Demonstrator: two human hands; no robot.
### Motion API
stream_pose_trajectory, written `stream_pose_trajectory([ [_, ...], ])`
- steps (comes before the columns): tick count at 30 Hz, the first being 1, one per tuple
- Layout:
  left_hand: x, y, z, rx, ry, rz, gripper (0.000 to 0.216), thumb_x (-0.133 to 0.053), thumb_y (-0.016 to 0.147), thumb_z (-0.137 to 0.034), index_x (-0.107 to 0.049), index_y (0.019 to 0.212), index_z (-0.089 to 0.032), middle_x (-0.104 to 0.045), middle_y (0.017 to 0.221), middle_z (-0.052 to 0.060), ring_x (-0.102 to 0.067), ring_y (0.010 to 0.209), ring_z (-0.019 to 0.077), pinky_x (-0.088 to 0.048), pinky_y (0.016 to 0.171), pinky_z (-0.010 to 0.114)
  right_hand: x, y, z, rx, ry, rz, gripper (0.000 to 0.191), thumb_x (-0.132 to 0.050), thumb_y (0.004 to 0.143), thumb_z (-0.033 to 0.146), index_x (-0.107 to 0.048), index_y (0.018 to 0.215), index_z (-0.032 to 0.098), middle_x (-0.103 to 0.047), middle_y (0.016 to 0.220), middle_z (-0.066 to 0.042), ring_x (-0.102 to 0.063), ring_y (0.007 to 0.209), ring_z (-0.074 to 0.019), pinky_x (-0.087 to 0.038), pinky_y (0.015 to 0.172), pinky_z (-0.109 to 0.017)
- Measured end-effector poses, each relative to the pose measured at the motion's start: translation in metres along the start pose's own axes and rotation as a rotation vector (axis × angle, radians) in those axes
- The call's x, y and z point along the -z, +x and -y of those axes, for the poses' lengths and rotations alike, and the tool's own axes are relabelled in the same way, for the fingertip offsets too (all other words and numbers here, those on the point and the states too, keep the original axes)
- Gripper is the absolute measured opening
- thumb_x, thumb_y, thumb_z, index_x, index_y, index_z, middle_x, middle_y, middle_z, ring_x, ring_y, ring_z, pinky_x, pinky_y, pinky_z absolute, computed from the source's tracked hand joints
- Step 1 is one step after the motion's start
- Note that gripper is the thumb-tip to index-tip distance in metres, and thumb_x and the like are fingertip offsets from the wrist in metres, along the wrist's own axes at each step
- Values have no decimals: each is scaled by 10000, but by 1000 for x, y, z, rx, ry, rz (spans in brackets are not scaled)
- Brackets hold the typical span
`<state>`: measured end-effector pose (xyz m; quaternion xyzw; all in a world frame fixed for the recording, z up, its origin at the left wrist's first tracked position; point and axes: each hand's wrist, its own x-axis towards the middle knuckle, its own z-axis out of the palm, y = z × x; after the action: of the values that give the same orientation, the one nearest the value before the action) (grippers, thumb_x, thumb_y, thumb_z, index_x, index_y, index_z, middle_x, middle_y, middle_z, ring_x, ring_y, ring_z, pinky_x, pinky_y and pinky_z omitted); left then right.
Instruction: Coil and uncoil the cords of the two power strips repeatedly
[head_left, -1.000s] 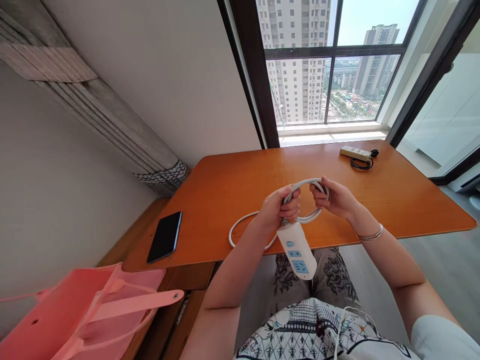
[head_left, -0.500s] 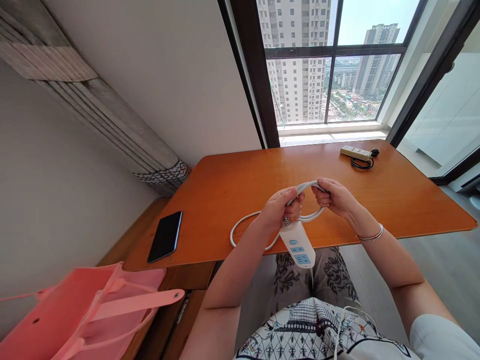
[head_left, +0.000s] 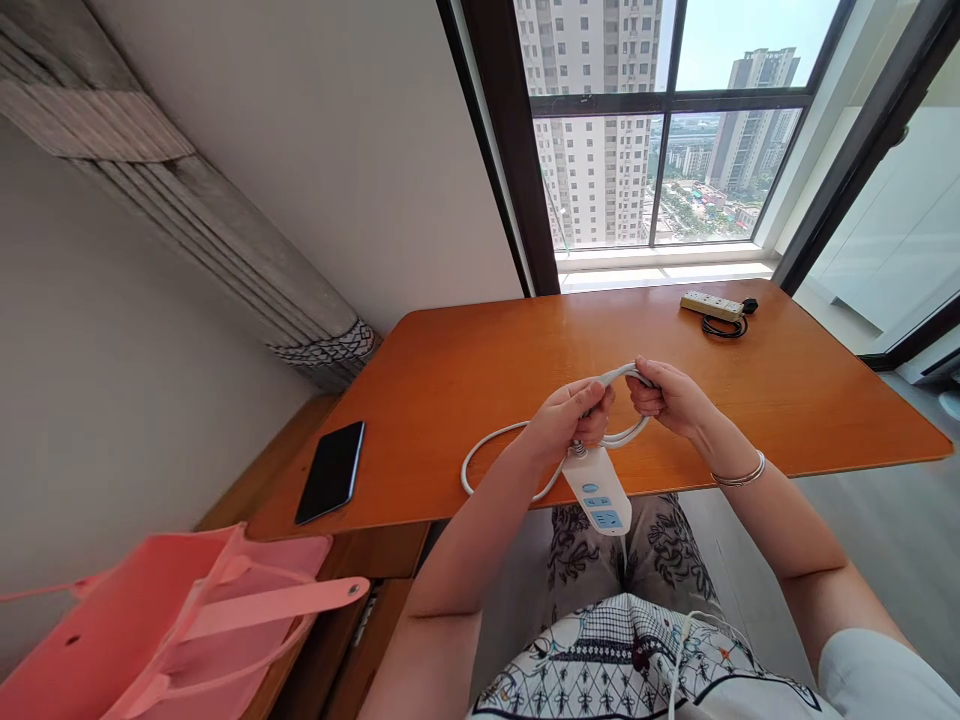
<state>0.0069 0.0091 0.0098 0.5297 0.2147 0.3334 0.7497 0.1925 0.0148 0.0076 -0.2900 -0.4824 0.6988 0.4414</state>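
Head view: at the far left a grey curtain slants down the wall, and below it a pink bag stands beside the table. A dark phone lies near the table's left end. Next, a loop of white cord curves out past the left wrist. The left hand has its fingers curled shut around the coiled cord, thumb on top. From beneath it hangs the white strip, tilted, in front of the table's near edge and above the lap. The right hand pinches the coil's other side between thumb and fingers; 1 bracelet circles that wrist. Farther right, a tan strip lies by its coiled black cord.
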Motion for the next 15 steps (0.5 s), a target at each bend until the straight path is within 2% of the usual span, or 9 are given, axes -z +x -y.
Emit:
stream_pose_trajectory([
  [4, -2, 0, 0, 0, 2, 32, 519, -681, 761, -663, -484, 736, -184, -258, 443, -116, -177, 369, 37, -205, 398, 183, 0, 1, -1, -21, -12, -23, 590, -776, 661, 671, -428, 635, 196, -222, 503, 116, -113, 431, -24, -72, 408, -212],
  [10, 2, 0, -5, 20, -120, 57, 422, -702, 803, -492, -445, 691, -177, -265, 482, -101, -175, 396, 32, -211, 398, 168, -8, 0, -1, 50, -50, -99, 600, -778, 655, 686, -439, 632, 192, -241, 507, 112, -143, 430, -23, -79, 407, -210],
  [15, 5, 2, -4, 90, -159, -12, 480, -681, 803, -573, -415, 685, -192, -178, 452, -124, -143, 363, 34, -188, 360, 162, -9, 0, 1, 52, -63, -103, 583, -767, 671, 687, -466, 641, 188, -238, 518, 108, -151, 444, -30, -102, 419, -212],
])
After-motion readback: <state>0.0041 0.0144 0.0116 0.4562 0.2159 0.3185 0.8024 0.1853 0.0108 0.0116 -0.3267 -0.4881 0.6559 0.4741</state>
